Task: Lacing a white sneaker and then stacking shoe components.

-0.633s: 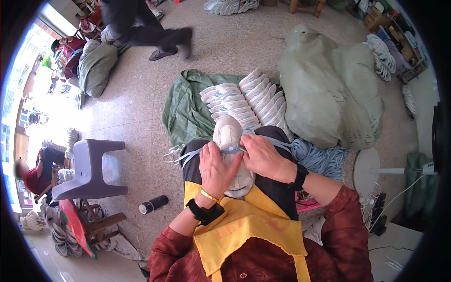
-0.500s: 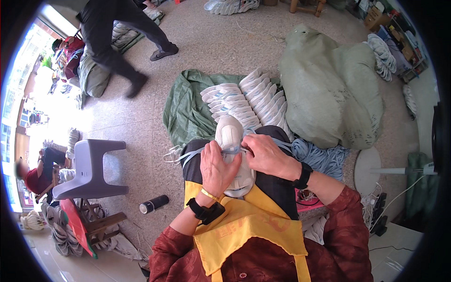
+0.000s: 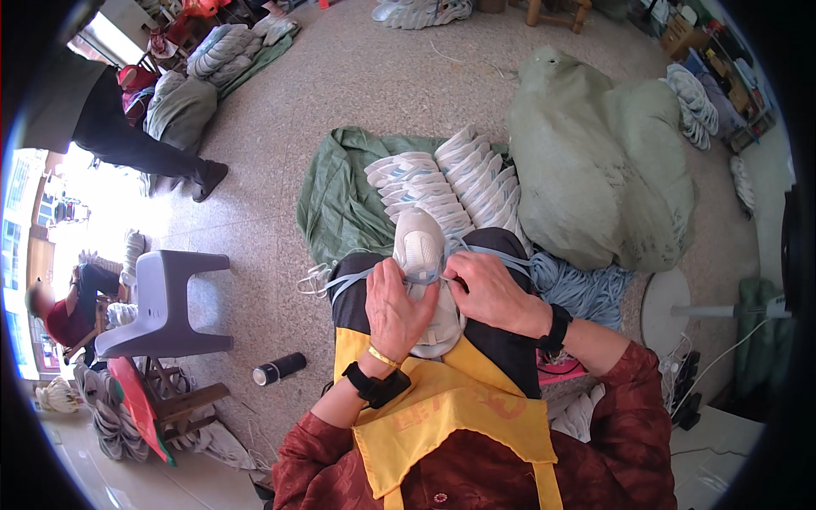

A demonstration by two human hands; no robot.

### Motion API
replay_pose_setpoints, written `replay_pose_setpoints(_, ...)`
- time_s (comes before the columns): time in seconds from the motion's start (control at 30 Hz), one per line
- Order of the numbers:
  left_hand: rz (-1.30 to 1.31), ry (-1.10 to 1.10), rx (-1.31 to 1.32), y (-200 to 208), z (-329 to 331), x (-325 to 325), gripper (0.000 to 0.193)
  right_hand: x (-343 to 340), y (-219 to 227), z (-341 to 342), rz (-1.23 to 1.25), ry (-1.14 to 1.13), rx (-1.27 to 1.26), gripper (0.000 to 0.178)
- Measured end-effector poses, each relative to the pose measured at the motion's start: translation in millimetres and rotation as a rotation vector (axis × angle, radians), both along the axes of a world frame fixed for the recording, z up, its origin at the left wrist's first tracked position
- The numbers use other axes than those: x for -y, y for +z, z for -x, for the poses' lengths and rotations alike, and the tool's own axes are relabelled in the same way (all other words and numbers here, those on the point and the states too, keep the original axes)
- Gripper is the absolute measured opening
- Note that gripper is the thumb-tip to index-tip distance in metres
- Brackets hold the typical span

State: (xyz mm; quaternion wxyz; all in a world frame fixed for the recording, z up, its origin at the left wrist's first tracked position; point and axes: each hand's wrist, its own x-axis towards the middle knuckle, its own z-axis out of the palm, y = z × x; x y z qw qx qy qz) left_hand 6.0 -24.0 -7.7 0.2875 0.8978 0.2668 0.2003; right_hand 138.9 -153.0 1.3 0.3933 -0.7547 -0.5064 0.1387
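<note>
A white shoe rests on my lap, its toe pointing away from me. A flat light-blue shoelace crosses its front, with long loose ends hanging over both my knees. My left hand is closed at the shoe's left side, fingertips on the lace and thumb over the opening. From the right, my right hand pinches the lace at the eyelet edge. The fingers partly hide the lace holes. Just beyond my knees, rows of white shoes lie stacked on a green sheet.
A heap of blue laces lies by my right knee, beside a big green sack. At left are a grey plastic stool and a black bottle. A person in dark trousers stands at the upper left; another sits farther left.
The walking person has moved left across the floor. My hands stay at the shoe with only small finger shifts; my right hand has moved slightly right and down.
</note>
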Motion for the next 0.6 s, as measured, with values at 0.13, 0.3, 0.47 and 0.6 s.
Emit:
replay_pose_setpoints(0.13,-0.001,0.007,0.003,-1.2,0.7,-0.1,0.044,-1.2,0.4,-0.1,-0.005,-0.008,-0.023,0.013)
replay_pose_setpoints(0.3,0.035,0.0,0.013,-1.7,4.1,-2.7,0.046,-6.1,10.0,4.6,0.04,0.024,0.035,0.014)
replay_pose_setpoints(0.47,0.082,-0.033,0.056,-2.9,9.0,-7.0,0.044,-5.9,9.4,5.8,0.142,0.168,0.228,0.015)
replay_pose_setpoints(0.6,0.248,-0.154,0.103,-6.7,20.6,-20.2,0.038,-10.8,22.5,5.3,0.188,0.263,0.524,0.017)
